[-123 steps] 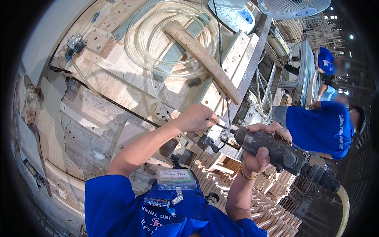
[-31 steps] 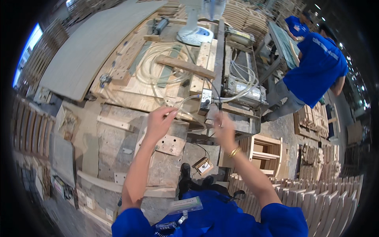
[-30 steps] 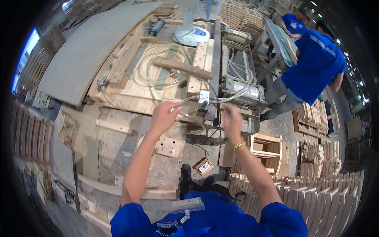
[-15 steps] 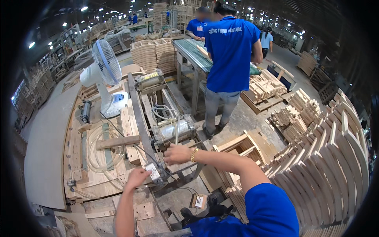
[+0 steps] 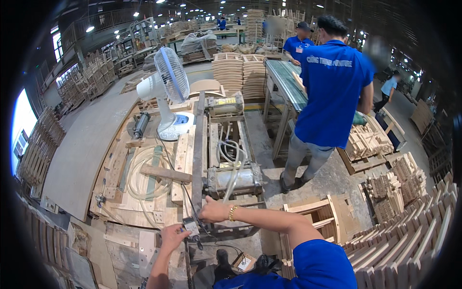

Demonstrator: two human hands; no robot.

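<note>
My left hand (image 5: pixel 173 237) is closed at the edge of a small white-and-grey electrical box (image 5: pixel 191 228), thumb and fingers pinching its side. A dark cable (image 5: pixel 186 195) runs down to that box from the wooden bench. Just beyond it, my right hand (image 5: pixel 214 211), with a gold bracelet (image 5: pixel 232 213) at the wrist, has its fingers curled beside the dark metal bar (image 5: pixel 198 164). Whatever those fingers hold, if anything, is hidden. Close ahead of the right hand lies a metal air cylinder (image 5: pixel 236 179) with clear hoses (image 5: pixel 230 147) looped over it.
A white fan (image 5: pixel 171 77) stands on the bench, near coiled clear tubing (image 5: pixel 136 176) and a wooden bar (image 5: pixel 166 173). Curved wooden parts (image 5: pixel 409 241) are stacked at right. A co-worker in blue (image 5: pixel 332 91) stands by a green-topped table (image 5: pixel 284 79). A small box (image 5: pixel 244 262) sits by my feet.
The view has swung left, so the scene sits further right. My left fingers now pinch the electrical box's side more plainly. My right hand stays beside the metal bar.
</note>
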